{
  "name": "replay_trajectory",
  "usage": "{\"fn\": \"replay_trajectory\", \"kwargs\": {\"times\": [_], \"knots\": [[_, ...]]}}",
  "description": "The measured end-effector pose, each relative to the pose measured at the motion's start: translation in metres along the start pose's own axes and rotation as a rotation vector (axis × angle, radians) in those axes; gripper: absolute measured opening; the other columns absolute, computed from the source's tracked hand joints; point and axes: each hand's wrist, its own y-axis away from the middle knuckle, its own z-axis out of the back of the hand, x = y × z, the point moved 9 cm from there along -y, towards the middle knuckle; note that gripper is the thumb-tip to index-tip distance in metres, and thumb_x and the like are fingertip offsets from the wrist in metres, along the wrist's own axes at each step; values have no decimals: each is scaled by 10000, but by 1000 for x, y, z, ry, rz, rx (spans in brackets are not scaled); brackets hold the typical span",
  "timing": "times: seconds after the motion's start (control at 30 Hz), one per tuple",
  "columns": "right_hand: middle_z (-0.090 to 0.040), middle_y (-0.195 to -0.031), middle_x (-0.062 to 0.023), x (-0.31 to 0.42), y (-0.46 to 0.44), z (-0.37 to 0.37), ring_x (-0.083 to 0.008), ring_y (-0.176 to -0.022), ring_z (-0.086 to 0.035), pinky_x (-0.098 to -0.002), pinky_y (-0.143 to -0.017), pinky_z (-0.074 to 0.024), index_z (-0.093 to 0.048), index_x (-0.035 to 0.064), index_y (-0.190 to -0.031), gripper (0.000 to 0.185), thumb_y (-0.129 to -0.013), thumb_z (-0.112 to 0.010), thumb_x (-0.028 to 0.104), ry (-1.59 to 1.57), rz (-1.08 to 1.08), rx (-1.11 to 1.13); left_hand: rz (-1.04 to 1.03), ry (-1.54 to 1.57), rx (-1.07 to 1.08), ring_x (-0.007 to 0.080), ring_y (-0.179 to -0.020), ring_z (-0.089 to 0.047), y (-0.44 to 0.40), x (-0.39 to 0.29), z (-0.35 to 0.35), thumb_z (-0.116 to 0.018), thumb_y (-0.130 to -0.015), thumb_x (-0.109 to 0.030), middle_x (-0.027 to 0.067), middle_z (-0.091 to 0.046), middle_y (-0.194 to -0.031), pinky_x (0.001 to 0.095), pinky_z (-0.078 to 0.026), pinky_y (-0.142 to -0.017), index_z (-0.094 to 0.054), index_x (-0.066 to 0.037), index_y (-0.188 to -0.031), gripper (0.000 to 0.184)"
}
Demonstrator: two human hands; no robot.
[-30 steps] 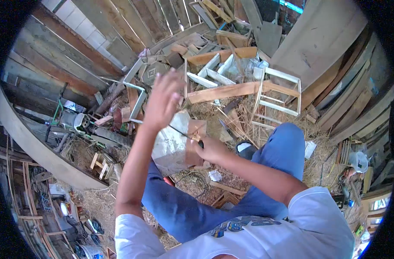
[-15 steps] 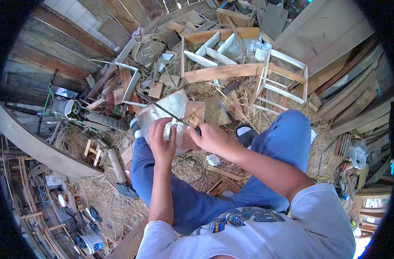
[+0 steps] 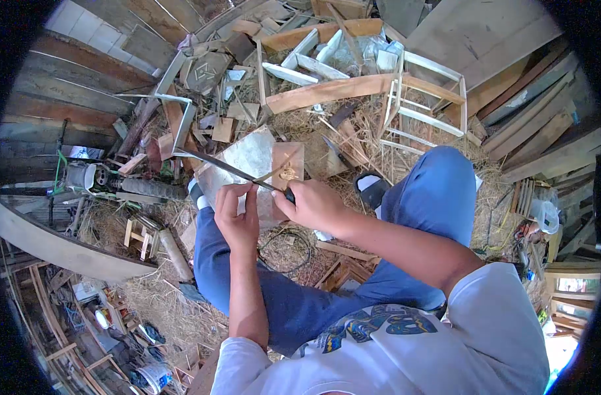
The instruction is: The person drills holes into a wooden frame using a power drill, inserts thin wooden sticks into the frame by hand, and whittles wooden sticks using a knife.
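Note:
My right hand is closed around the black handle of a long dark blade, which points up to the left. My left hand touches the blade near its handle end with thumb and fingertips pinched; what lies between the fingertips is too small to tell. Beneath the blade is a flat board with a whitish surface and a brown part. A small pale tan piece lies on the brown part, beside a thin strip that reaches toward the blade.
A white wooden frame stands at the upper right, by a curved plank. A dark cable lies coiled on the straw below the board. At the left is a motor-like machine. My bent knees flank the board.
My left hand was raised and open; it has come down to the blade and its fingers have closed. The blade, still in my right hand, now shows lengthwise over the board. The view has shifted.

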Motion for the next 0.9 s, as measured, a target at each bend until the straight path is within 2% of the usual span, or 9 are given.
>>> {"fn": "replay_trajectory", "kwargs": {"times": [0.53,0.63,0.9], "knots": [[-669,-667,-268,-11,0,-3,-456,-631,-694,-553,-600,-560,-687,-40,-828,484,-953,-630,424,-24,-27,33,-23,21,8,281,-805,-630,3,-1,-10,-789,-805,59,108,-646,-830,384,-488,-745,-693,-8,-911,158],[-665,-659,-262,-15,-3,-5,-452,-628,-690,-550,-609,-560,-683,-43,-834,484,-955,-626,423,-22,-31,38,-69,8,-18,289,-800,-628,4,-3,-10,-784,-802,68,115,-646,-835,392,-488,-747,-687,-11,-917,170],[-679,-690,-258,-17,-8,-20,-444,-675,-704,-547,-646,-566,-705,-35,-873,485,-958,-616,434,31,-18,97,-14,2,-36,303,-768,-634,6,2,-3,-775,-801,88,130,-652,-837,383,-498,-715,-670,-3,-904,174]]}}
